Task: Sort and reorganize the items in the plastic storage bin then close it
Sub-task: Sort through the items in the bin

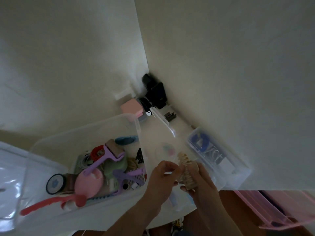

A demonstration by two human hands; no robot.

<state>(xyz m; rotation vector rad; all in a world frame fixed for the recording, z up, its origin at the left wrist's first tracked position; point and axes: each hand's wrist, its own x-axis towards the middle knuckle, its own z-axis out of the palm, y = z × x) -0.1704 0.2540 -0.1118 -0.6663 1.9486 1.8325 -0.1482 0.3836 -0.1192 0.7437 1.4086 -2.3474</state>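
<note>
A clear plastic storage bin (81, 133) stands open at the lower left, holding several small items: a purple roller (110, 154), a pink round case (90, 182), a red comb (49, 203) and purple clips (129, 176). Just right of the bin, both hands hold a beige toothed hair claw (186, 169). My left hand (162, 179) pinches its left side. My right hand (202, 181) grips its lower end. The bin's clear lid (10, 176) lies at the far left.
A smaller clear box (219, 160) with blue and white items sits to the right against the wall. A pink box (131, 108) and black objects (155, 92) crowd the corner. A clear round container (164, 150) lies behind the hands. A pink drawer unit (279, 208) is at the lower right.
</note>
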